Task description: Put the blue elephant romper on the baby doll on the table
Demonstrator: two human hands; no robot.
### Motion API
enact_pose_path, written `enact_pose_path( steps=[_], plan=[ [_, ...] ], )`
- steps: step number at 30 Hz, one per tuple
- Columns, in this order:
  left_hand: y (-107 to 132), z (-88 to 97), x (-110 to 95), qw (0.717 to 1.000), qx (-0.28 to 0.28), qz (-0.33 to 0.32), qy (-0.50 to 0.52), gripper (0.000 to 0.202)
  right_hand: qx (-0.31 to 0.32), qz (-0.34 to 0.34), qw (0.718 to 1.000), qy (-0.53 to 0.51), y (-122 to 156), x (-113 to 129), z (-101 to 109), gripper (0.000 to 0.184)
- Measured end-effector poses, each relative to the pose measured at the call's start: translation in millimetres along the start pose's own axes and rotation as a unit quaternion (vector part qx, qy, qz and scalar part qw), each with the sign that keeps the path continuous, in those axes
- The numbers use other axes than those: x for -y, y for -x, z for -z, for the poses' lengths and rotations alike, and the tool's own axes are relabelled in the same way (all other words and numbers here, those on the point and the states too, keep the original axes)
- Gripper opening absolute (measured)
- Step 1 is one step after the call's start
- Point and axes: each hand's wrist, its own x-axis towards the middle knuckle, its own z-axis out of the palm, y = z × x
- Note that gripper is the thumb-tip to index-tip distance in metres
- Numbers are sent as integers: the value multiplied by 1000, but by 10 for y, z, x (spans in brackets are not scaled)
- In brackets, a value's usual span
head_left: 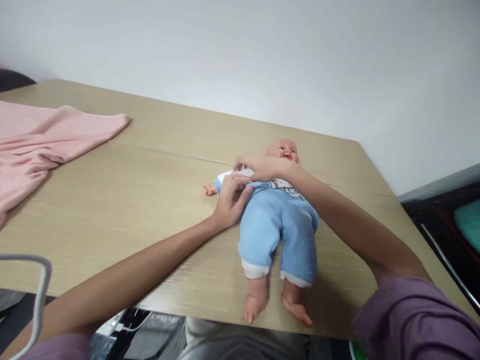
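Observation:
A baby doll (277, 220) lies on its back on the table, its feet toward me. It wears light blue trousers (262, 227) with white cuffs and a white top. My left hand (232, 200) is at the side of its chest, fingers and thumb closed on the clothing near the waist and sleeve. Crossing over the chest, my right hand (260, 167) reaches to the white sleeve (225, 176); its fingers are bent and smeared by motion, so their grip is unclear. The doll's other arm is hidden behind my right forearm.
A crumpled pink cloth (56, 135) lies on the wooden table (157, 200) at the left. A white curved tube (43, 285) stands at the near left edge. The wall (225, 60) rises behind. Dark furniture (446, 225) with a green item is at the right.

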Motion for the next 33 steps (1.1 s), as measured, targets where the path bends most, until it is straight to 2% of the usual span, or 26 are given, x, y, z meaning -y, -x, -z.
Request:
enact_pose_path(
  steps=[1, 3, 5, 7, 9, 11, 14, 16, 20, 25, 29, 33],
  plan=[
    [0, -3, 2, 1000, 0, -1, 4, 25, 34, -9, 999, -2, -39, -49, -28, 30],
    [-5, -9, 6, 1000, -3, -6, 7, 24, 36, -12, 999, -4, -54, -108, -100, 31],
    [-12, -12, 5, 1000, -4, -17, 14, 22, -10, -3, 1000, -3, -20, -136, -160, 33],
    [-14, -8, -3, 999, 0, -32, 24, 19, -85, 9, 996, -16, 31, -157, -183, 34],
    [-4, -1, -15, 999, -4, -50, 16, 18, -149, 12, 986, -72, 86, -186, -170, 34],
    [21, 7, -21, 997, -30, -67, -26, 19, -179, -2, 969, -168, 141, -221, -135, 34],
    [73, 17, -3, 989, -81, -91, -89, 23, -181, -24, 941, -287, 226, -267, -78, 33],
    [104, 18, 23, 986, -98, -100, -94, 28, -169, -24, 935, -310, 272, -286, -49, 30],
    [135, -11, 83, 992, -96, -79, -24, 41, -152, 10, 950, -271, 341, -284, -14, 26],
    [93, -82, 110, 990, -121, -7, 77, 37, -166, 70, 979, -96, 567, -109, 3, 33],
    [16, -100, 104, 977, -144, 97, 122, 36, -151, 40, 986, -52, 874, 110, -14, 21],
    [-54, -101, 156, 963, -145, 158, 161, 40, -145, 9, 989, -7, 1111, 219, -83, 27]
  ],
)
